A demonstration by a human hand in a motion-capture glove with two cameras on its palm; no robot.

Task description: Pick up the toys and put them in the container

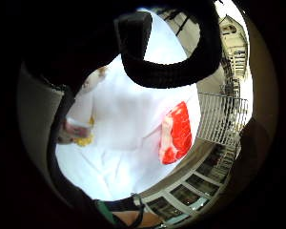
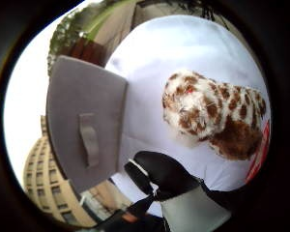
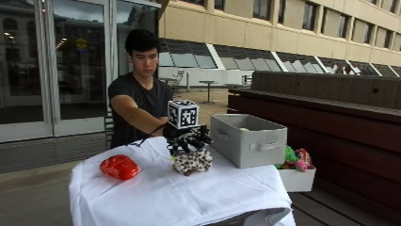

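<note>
Gloved right hand (image 3: 188,139) hovers just above one spotted plush toy (image 3: 192,161) on white-clothed table (image 3: 163,197), fingers spread, curled down, holding nothing. One grey container (image 3: 249,140) just beside plush. One red toy (image 3: 119,166) well apart, on plush's far side from container.

Outdoor daylight terrace: a beige building (image 3: 263,28) with windows, glass doors (image 3: 56,66), a dark wooden wall (image 3: 338,117), and a white-clothed desk (image 3: 169,193).
</note>
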